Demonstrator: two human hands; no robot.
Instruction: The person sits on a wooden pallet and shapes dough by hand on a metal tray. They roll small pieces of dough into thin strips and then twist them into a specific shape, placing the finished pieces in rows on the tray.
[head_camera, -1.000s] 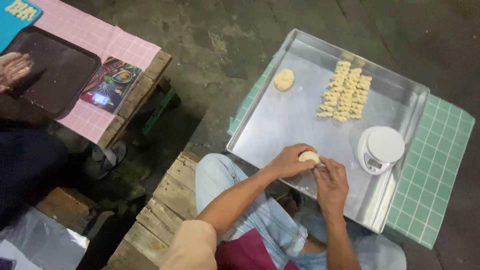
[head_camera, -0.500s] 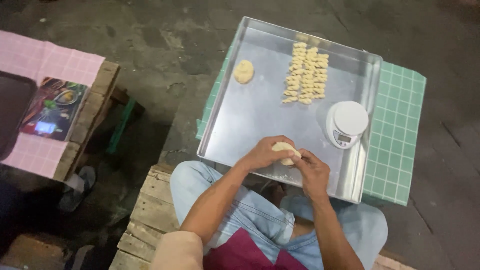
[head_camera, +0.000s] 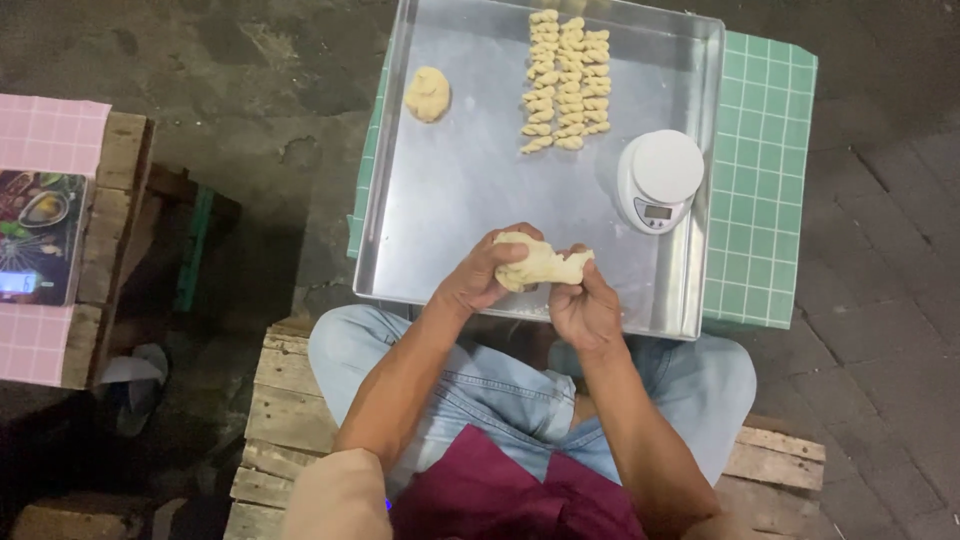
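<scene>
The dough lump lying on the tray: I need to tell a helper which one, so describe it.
Find the big metal tray on the green checked cloth. The dough lump lies alone near its far left corner, round and smooth, left of the rows of small twisted pieces.

A low table with a green checked cover (head_camera: 765, 150) carries a large shallow metal tray (head_camera: 470, 190), which takes up most of its top. On the tray lie 1 round lump of dough (head_camera: 427, 94) near the far left corner, rows of small twisted dough pieces (head_camera: 566, 82) at the far middle, and a white round kitchen scale (head_camera: 659, 180) at the right.
</scene>
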